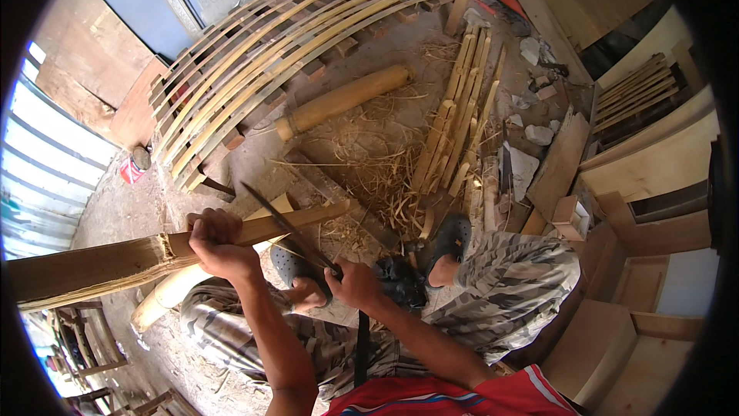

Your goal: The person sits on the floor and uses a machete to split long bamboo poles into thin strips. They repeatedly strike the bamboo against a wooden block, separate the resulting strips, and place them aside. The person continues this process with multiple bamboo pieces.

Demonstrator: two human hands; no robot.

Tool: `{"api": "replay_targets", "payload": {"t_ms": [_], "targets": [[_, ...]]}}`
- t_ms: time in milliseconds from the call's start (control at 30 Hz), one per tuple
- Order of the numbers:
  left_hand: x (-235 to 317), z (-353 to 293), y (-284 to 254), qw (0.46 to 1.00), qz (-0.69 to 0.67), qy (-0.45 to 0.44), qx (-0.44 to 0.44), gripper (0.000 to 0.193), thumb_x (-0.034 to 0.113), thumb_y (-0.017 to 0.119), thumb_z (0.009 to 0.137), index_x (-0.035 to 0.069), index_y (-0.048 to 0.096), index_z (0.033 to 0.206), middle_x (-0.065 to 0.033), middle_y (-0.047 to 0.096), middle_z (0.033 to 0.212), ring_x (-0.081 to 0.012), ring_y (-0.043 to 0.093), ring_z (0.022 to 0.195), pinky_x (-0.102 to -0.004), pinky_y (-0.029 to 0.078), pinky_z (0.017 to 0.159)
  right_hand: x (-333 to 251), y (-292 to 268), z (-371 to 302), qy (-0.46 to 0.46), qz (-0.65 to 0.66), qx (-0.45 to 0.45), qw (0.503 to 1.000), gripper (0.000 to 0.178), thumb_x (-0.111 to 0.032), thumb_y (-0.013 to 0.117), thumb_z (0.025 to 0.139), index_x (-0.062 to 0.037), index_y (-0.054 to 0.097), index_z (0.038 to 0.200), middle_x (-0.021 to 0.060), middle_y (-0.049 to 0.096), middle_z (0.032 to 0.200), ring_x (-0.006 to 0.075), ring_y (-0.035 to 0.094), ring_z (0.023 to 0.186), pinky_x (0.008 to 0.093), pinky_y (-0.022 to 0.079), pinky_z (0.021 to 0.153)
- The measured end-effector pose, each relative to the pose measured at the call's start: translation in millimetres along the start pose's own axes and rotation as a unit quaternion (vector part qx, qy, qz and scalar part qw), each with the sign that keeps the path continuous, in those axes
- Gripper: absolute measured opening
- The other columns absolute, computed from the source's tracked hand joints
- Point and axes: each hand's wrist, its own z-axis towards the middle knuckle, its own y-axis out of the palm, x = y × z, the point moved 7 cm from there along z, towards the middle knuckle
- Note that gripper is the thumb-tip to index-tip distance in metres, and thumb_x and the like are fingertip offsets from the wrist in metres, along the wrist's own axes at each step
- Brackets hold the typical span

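My left hand [219,243] is closed round a long split piece of bamboo [92,266], which runs from the left rim toward the middle and narrows at its right end. A long-bladed knife [286,225] is in my right hand [354,285], its fingers wrapped round the handle. The blade slants up and left, crossing over the bamboo just right of my left hand; whether its edge touches the bamboo I cannot tell. Under the split piece lies a thicker bamboo pole [168,294], partly hidden by it and by my leg.
Long bamboo slats [296,40] lie across blocks at the back. A whole bamboo pole [350,99] rests before them. Shavings [377,173] cover the floor beside a wooden beam [339,194] and split bamboo strips [459,112]. Wooden cabinets [593,347] stand at right. My feet wear grey clogs [453,233].
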Motion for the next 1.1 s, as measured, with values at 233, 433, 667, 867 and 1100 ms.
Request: {"api": "replay_targets", "payload": {"t_ms": [233,433,667,867,1100], "targets": [[-3.6,-2.4,5.2,1.000,0.007,0.002,0.013,0.026,0.023,0.041,0.091,0.013,0.028,0.070,0.0020,0.024,0.056,-0.0091,0.021,0.048,-0.0259,0.022,0.046,73.0,25.6,9.6,0.144,-0.015,-0.081,0.986,0.035,-0.031,0.063,0.082,0.0035,0.066,0.083,0.0245,0.064,0.069,0.0413,0.065,0.070,0.0483,0.053,0.063],[-1.2,2.9,-2.2,1.000,0.010,0.008,-0.001,0.026,0.022,0.040,0.090,0.013,0.028,0.070,0.0021,0.023,0.055,-0.0091,0.020,0.048,-0.0263,0.021,0.045,7.2,-3.0,0.3,0.022,-0.030,-0.024,0.999,0.033,-0.032,0.063,0.083,-0.0001,0.067,0.089,0.0225,0.063,0.067,0.0409,0.064,0.066,0.0483,0.052,0.060],[0.4,2.1,-7.6,0.999,0.023,0.005,0.043,0.026,0.021,0.040,0.090,0.013,0.027,0.069,0.0022,0.023,0.055,-0.0091,0.020,0.048,-0.0261,0.021,0.045,38.1,15.5,2.1,0.118,-0.029,-0.089,0.989,0.033,-0.032,0.062,0.085,0.0002,0.065,0.090,0.0235,0.063,0.068,0.0426,0.063,0.066,0.0496,0.052,0.062],[-2.3,-4.2,7.5,1.000,0.003,-0.002,0.000,0.026,0.020,0.039,0.090,0.013,0.027,0.069,0.0020,0.023,0.055,-0.0091,0.019,0.048,-0.0261,0.021,0.045,19.3,9.4,1.1,-0.019,-0.018,0.001,1.000,0.034,-0.032,0.059,0.085,0.0008,0.064,0.096,0.0248,0.064,0.073,0.0423,0.065,0.071,0.0493,0.054,0.065],[0.5,4.4,-5.1,0.999,0.022,0.003,0.041,0.026,0.020,0.039,0.091,0.013,0.028,0.068,0.0025,0.023,0.054,-0.0084,0.019,0.047,-0.0257,0.020,0.043,31.9,3.3,1.1,0.097,-0.059,-0.082,0.990,0.033,-0.031,0.059,0.086,0.0002,0.065,0.094,0.0220,0.064,0.068,0.0396,0.065,0.067,0.0490,0.053,0.061]]}}
